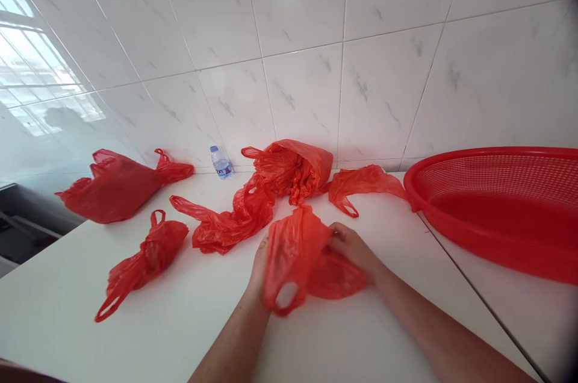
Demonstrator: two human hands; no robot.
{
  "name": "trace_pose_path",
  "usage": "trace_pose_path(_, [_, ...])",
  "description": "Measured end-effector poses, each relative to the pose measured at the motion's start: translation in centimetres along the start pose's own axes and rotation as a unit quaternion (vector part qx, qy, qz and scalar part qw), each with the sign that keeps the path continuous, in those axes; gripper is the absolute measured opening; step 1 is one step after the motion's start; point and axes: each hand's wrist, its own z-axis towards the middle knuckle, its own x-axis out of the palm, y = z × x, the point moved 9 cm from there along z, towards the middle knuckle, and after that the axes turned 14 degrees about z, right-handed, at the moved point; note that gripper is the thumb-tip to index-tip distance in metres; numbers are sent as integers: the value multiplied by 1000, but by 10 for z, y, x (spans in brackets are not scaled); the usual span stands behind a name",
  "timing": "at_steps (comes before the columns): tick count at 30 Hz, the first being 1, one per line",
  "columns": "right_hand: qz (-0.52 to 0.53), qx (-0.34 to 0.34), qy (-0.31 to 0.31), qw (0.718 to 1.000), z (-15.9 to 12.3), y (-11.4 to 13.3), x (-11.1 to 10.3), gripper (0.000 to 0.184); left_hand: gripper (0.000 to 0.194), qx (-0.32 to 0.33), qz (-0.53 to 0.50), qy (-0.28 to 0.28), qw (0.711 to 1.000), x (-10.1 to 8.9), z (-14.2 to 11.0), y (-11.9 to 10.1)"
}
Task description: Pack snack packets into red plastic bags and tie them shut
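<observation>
Forearms, crinkled translucent bag between left hand and right hand

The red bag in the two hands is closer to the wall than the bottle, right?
Not quite: the red bag is farther from the wall than the bottle, as the head view shows. The left hand and right hand do hold it.

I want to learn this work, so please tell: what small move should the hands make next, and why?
Perhaps lay the held bag on the table and smooth it, because it looks crumpled between the left hand and right hand, and one handle hangs free.
</observation>
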Motion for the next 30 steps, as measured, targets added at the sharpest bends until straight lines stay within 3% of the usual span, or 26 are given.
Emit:
trace_pose_path(2, [137,-17,-84,987,9,7,-32,19,41,6,-125,-8,992,-1,4,1])
trace_pose_path(3, [200,-25,-126,971,12,10,-49,17,35,3,-223,-7,975,0,7,4])
trace_pose_path(6, [313,-41,-221,923,13,17,-85,10,19,-24,-450,20,892,10,11,11])
trace_pose_path(7, [326,-44,-240,913,12,19,-91,9,20,-26,-457,26,889,12,11,11])
trace_pose_path(9, [315,-43,-255,913,9,22,-94,10,31,0,-383,-7,924,5,7,9])
trace_pose_path(11, [269,-31,-246,931,5,23,-85,14,52,83,-241,-102,962,-15,-3,-7])
trace_pose_path(12, [241,-22,-226,944,4,24,-76,15,62,142,-166,-158,963,-26,-13,-20])
trace_pose_path(14, [189,-3,-161,969,2,25,-55,19,67,256,-60,-231,937,-37,-34,-46])
trace_pose_path(16, [138,15,-95,986,1,26,-36,25,58,316,-46,-220,922,-35,-43,-59])
trace_pose_path(19, [25,10,-77,997,0,32,-32,33,36,278,-155,-102,942,-21,-28,-47])
trace_pose_path(21, [-70,-36,-158,984,-3,47,-47,35,23,212,-229,-47,949,-13,-14,-31])
trace_pose_path(23, [-162,-109,-267,943,-15,72,-59,36,10,145,-270,-38,951,-10,-2,-14])
trace_pose_path(25, [-240,-205,-320,893,-33,101,-48,34,12,92,-295,-37,950,-9,4,-3])
trace_pose_path(27, [-309,-297,-278,860,-49,123,-13,23,24,60,-321,-23,945,-5,7,1])
trace_pose_path(30, [-407,-362,-120,830,-60,125,51,10,28,56,-395,37,916,6,4,-6])
